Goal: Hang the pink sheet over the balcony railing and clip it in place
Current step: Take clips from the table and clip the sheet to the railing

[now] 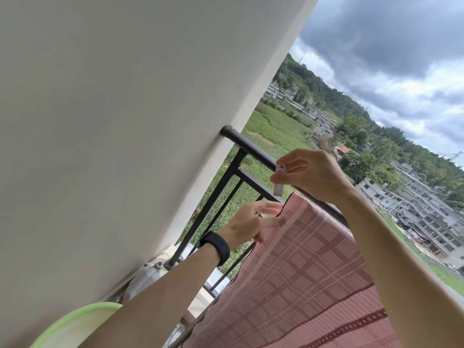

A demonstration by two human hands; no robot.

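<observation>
The pink checked sheet (308, 267) hangs draped over the black balcony railing (251, 146), covering its right stretch. My left hand (253, 223), with a black band on its wrist, holds the sheet's left edge just below the top rail, fingers and thumb on the fabric. My right hand (313, 174) hovers above the rail and pinches a small white clothes clip (279, 179), whose jaws point down toward the sheet's top corner. The clip does not touch the sheet.
A white wall (113, 121) fills the left side, and the rail ends in it. A green basin rim (72, 320) shows at the bottom left. Beyond the railing lie fields, buildings and a cloudy sky.
</observation>
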